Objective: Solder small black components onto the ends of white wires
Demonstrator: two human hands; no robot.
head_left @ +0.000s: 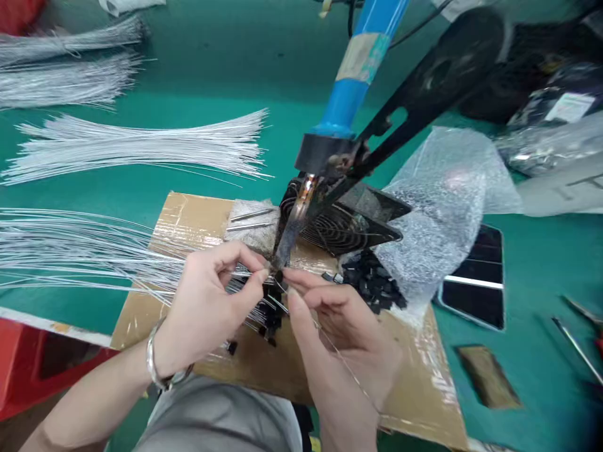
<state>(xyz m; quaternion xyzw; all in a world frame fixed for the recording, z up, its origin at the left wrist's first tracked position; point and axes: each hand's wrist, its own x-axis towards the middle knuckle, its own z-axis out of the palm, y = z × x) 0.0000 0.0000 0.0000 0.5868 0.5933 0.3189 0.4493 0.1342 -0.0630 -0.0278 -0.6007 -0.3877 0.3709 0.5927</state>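
Wire strands (85, 251) fan out from the left edge of the green worktop (211, 81) across a taped cardboard sheet (188, 216) lying at the worktop's near edge, their ends gathered at the sheet's middle under the tip of a mounted soldering iron (294, 223). That iron, with a blue handle (353, 81), slants down from the far edge on a black bracket (424, 94). Behind its tip stands a small black fan (339, 223), and a sheet of bubble wrap (443, 201) spreads toward the right edge. More wire bundles (141, 147) lie near the far left corner. The left hand (207, 307), a bracelet (155, 364) on its wrist, pinches a strand end between thumb and forefinger right at the iron's tip. The right hand (339, 326) pinches a thin solder-like wire (339, 358) there too, fingertips nearly touching the left's. A heap of small black parts (372, 282) sits just right of the hands.
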